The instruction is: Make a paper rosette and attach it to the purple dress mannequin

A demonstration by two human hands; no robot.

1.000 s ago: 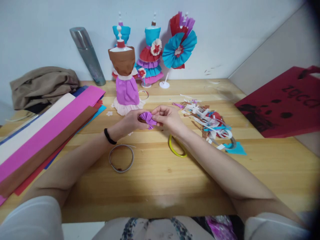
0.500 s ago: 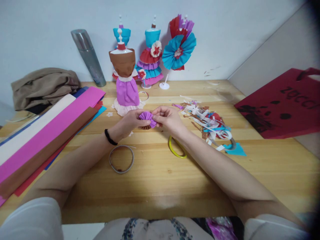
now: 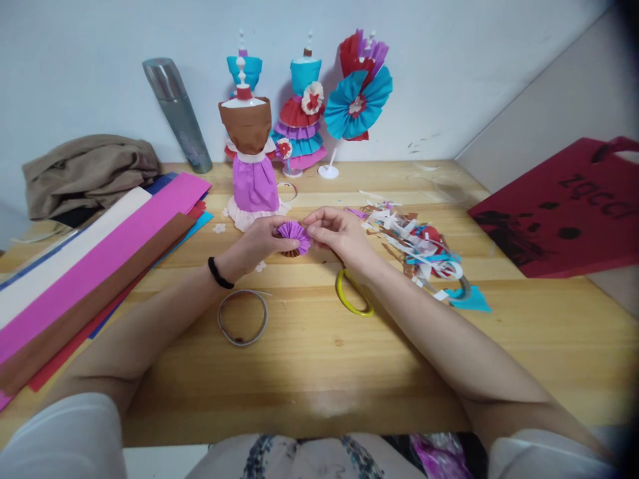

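With its thumb pressed over the front, my left hand grips a round, pleated purple-and-brown paper rosette by its left side. My right hand is at the rosette's right edge, thumb and index finger brought together; whether they pinch the paper I cannot tell. So the rosette sits between my two hands, above the pale wooden table.

Just beyond my left hand stands a white dress form in a brown paper top and purple skirt. Nearer me than that hand lies a thin grey ring-shaped coil. Below my right wrist is a yellow ring-shaped roll, and to that hand's right lies a heap of coloured paper scraps.
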